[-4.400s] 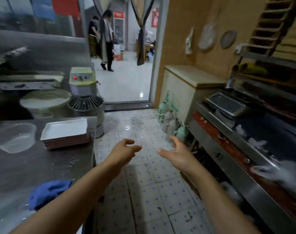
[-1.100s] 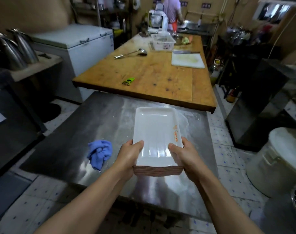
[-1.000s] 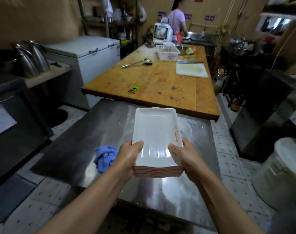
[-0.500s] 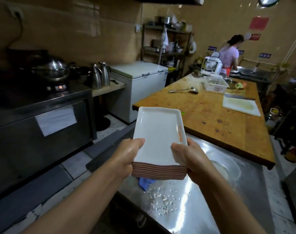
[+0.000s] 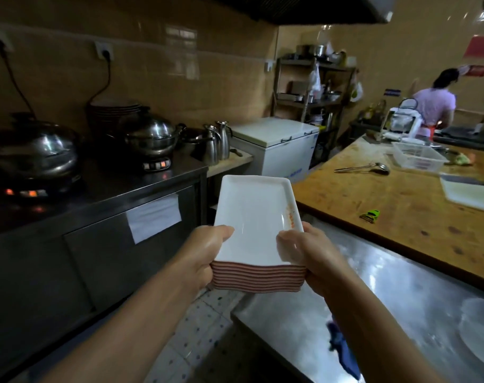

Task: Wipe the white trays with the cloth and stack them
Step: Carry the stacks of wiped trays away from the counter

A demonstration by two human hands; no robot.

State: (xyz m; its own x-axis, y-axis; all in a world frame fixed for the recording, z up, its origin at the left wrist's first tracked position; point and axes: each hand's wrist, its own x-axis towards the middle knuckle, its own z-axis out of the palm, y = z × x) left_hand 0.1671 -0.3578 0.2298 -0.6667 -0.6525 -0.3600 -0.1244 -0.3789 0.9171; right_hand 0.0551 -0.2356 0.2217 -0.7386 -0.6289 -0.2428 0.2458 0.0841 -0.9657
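Nearest, the crumpled blue cloth (image 5: 345,352) lies unused on the steel table (image 5: 401,286), while the left hand (image 5: 202,252) and right hand (image 5: 307,258) clamp the stack of white rectangular trays (image 5: 256,225) aloft, so wiping seems not yet begun.

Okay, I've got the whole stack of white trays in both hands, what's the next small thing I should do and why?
Probably set the stack of trays down on the steel table to your right. Your left hand and right hand both grip the stack in the air, so neither is free for wiping, and the blue cloth lies on that table, partly hidden by your right forearm.
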